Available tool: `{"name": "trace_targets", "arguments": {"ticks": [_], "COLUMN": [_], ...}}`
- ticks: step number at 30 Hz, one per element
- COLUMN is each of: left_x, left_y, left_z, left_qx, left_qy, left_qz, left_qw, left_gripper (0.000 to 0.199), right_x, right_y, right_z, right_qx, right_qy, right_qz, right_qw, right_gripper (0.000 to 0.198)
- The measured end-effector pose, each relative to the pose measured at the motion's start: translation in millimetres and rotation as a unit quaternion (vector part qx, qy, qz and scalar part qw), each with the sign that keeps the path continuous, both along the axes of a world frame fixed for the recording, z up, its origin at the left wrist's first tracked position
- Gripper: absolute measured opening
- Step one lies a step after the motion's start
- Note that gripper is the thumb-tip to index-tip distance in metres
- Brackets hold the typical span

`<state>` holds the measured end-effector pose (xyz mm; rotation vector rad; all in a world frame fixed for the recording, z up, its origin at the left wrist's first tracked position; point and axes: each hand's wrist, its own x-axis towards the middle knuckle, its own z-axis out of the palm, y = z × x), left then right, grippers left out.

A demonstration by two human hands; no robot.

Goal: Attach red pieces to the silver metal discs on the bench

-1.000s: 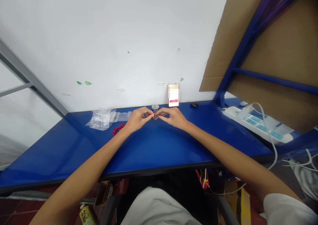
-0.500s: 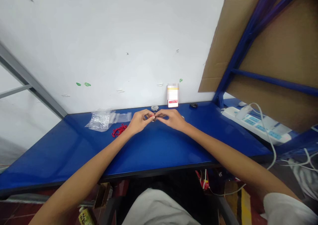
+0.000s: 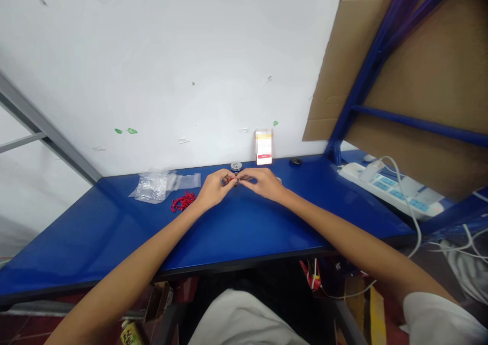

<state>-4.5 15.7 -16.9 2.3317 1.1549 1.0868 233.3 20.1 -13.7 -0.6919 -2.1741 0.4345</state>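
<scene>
Over the blue table [image 3: 244, 228], my left hand [image 3: 214, 187] and my right hand [image 3: 265, 181] meet fingertip to fingertip. Both are closed in a pinch on a small dark piece [image 3: 236, 181], with a bit of red at the left fingertips that looks like cord. The fingers cover most of it, so its exact kind cannot be made out. Just behind the fingers lies a round grey disc [image 3: 236, 166], like a spool. A bundle of red cords [image 3: 183, 201] rests beside my left wrist. Partly hidden behind my right hand is a small pale thing [image 3: 279, 180].
Clear plastic bags [image 3: 151, 185] lie at the left. A lit phone [image 3: 264, 147] leans on the wall, with a round black lid-like thing [image 3: 295, 161] to its right. A white power strip [image 3: 391, 190] with a plugged-in cable sits at the right, near a blue metal frame [image 3: 354, 81].
The view has shifted very slightly. Both hands keep their pinch at the same place, with only tiny finger movement.
</scene>
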Motion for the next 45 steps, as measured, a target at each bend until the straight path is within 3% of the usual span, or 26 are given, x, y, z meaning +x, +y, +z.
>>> {"name": "trace_targets", "arguments": {"ticks": [2,6,11,14,17,23,28,32,39,45], "left_x": [1,-1,0,4,7,8,5,1,-10,-18], "left_y": [0,2,3,1,-1,-3,-2,6,14,14], "left_z": [-1.1,-3.0,-0.6,1.0,0.8,2.9,1.8,-4.5,-5.3,3.6], "left_qx": [-0.011,-0.098,-0.179,-0.216,-0.232,-0.233,-0.258,-0.221,-0.127,-0.057], "left_qy": [-0.015,-0.082,-0.167,-0.233,-0.28,-0.293,-0.266,-0.204,-0.061,0.005], "left_qz": [0.0,-0.024,-0.059,-0.069,-0.067,-0.078,-0.101,-0.065,0.022,0.041], "left_qw": [1.0,0.992,0.968,0.946,0.929,0.924,0.923,0.952,0.99,0.997], "left_gripper": [0.022,0.031,0.034,0.037,0.039,0.04,0.034,0.026,0.021,0.02], "right_x": [0,-1,-4,-8,-12,-11,-5,7,57,90], "right_y": [-1,0,5,4,2,3,5,10,37,57], "right_z": [0,-4,-8,-8,-6,-6,-2,8,32,27], "right_qx": [-0.002,-0.018,-0.046,-0.056,-0.053,-0.058,0.019,0.039,-0.069,-0.204], "right_qy": [0.007,0.024,0.086,0.136,0.15,0.154,0.095,0.015,-0.06,-0.088], "right_qz": [0.002,0.01,-0.002,-0.02,-0.009,0.013,-0.018,-0.041,-0.047,-0.049], "right_qw": [1.0,1.0,0.995,0.989,0.987,0.986,0.995,0.998,0.995,0.974], "right_gripper": [0.018,0.02,0.031,0.024,0.019,0.017,0.013,0.014,0.012,0.014]}}
